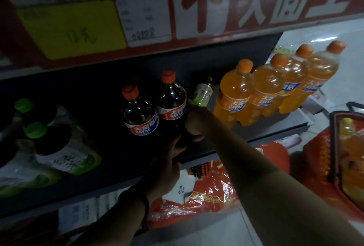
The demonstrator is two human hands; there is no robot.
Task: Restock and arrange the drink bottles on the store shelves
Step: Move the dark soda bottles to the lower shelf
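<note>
Looking down at a dark shelf (110,159) under a red price strip (9,32); spotting two upright cola bottles around dead centre, red caps, red-and-blue labels, touching each other: left cola bottle (139,113) and right cola bottle (171,101), the latter at about 1 o'clock from its neighbour. Right hand (195,121) pressed up against the right cola bottle from 3 o'clock, fingers curled at its lower side, gripping it as far as can be made out (super dim in there); left hand (171,157) reaching in from 6 o'clock toward the base of that same bottle, fingers stretched forward; can't tell whether actually holding or just touching, way too dark. Small green-labelled bottle (202,93) tucked just behind the right hand at 12 o'clock; row of four orange soda bottles (264,90) off at 2 o'clock, upright, packed touching, running toward the shelf's far end; green-capped tea bottles (57,147) bunched together over at 9 o'clock. Red wrapped packages (206,190) below the shelf at 6 o'clock; red basket (319,147) at 4 o'clock with an orange bottle inside.
</note>
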